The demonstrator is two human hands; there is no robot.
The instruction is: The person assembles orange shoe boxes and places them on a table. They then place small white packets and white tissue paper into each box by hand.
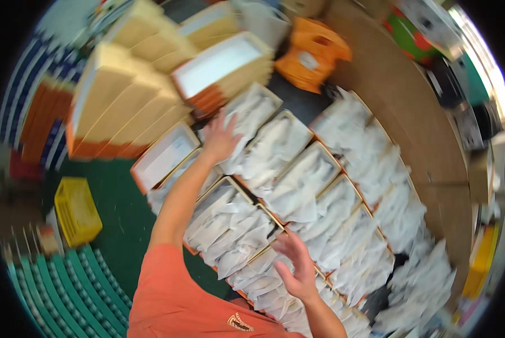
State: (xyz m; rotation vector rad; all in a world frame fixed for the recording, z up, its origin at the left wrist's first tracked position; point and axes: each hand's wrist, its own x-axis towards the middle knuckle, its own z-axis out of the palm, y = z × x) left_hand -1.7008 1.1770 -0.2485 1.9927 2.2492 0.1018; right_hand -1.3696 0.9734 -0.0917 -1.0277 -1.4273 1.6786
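My left hand (221, 138) is stretched forward, fingers spread, over the edge of an open box filled with crumpled white tissue paper (251, 110). It looks empty, and blur hides whether the fingertips touch the paper. Just left of it sits an open box with a bare white inside (165, 156). My right hand (296, 266) hovers nearer to me above the rows of paper-filled boxes (297, 186), thumb apart from the fingers, holding nothing. The paper hides whatever lies in these boxes.
Beyond my left hand rise a stack of open boxes (221, 66) and tall stacks of tan-and-orange boxes (123, 101). An orange plastic bag (313, 53) lies at the far side. A yellow crate (78, 211) stands on the green floor (123, 197) at left. Brown boards (427, 135) border the right.
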